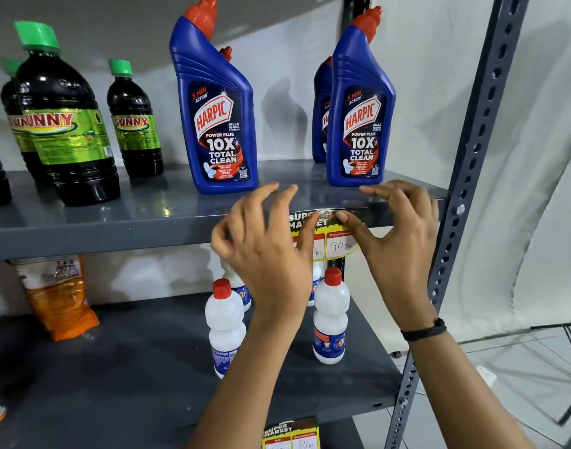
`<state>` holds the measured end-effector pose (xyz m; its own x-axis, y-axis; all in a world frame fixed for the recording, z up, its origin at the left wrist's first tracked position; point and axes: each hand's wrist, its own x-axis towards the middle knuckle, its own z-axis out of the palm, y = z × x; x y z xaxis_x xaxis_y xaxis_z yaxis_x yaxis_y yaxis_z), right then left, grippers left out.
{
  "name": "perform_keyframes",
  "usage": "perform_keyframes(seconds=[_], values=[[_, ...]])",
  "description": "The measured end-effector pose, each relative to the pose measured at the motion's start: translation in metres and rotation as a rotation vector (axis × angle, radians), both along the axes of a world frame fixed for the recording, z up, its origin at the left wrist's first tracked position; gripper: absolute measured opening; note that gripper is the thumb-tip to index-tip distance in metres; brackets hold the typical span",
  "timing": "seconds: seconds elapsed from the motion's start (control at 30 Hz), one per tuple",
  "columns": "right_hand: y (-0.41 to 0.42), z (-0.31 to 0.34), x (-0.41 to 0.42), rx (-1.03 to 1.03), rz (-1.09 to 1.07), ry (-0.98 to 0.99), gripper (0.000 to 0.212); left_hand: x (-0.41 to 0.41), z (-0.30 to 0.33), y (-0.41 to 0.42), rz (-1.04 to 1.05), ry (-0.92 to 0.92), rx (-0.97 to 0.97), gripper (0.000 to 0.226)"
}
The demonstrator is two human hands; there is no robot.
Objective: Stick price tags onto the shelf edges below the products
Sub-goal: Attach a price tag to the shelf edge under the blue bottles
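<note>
A yellow and green supermarket price tag [340, 246] reading 90 Rs lies against the front edge of the grey upper shelf [99, 234], below the right blue Harpic bottle [358, 118]. My left hand [264, 254] covers the tag's left half, its thumb on the tag's top. My right hand [397, 228] presses its thumb on the tag's top strip while its fingers rest over the shelf lip. A strip of clear tape runs along the top of the tag. A second Harpic bottle [217, 124] stands to the left.
Dark Sunny bottles [63, 124] with green caps stand at the left of the upper shelf. White red-capped bottles [331, 315] and an orange bag [57, 296] are on the lower shelf, whose edge bears another price tag [292, 435]. A perforated upright [465, 189] is at the right.
</note>
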<state>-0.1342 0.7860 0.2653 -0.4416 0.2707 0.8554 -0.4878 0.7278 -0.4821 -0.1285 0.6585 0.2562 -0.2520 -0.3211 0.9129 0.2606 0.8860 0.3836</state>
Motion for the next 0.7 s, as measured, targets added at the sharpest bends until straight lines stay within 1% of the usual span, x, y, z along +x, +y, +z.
perform_keyframes(seconds=[0.1,0.2,0.33,0.53,0.7], values=[[0.0017,-0.0015,-0.0022,0.104,-0.018,-0.031,0.036,-0.0056,0.0062,-0.0014,-0.072,-0.085,-0.133,0.030],[0.0038,-0.0032,-0.0032,0.142,-0.021,-0.044,0.033,-0.0071,0.0080,-0.0002,-0.075,-0.152,-0.176,0.029],[0.0044,-0.0032,-0.0023,0.142,-0.019,-0.041,0.034,-0.0085,0.0076,0.0003,-0.046,-0.144,-0.187,0.028],[0.0023,-0.0031,-0.0010,0.130,-0.028,-0.048,0.030,-0.0074,0.0090,-0.0006,-0.036,-0.137,-0.220,0.030],[0.0008,-0.0020,-0.0004,0.119,-0.036,-0.049,0.027,-0.0038,0.0121,-0.0036,-0.042,-0.179,-0.270,0.030]])
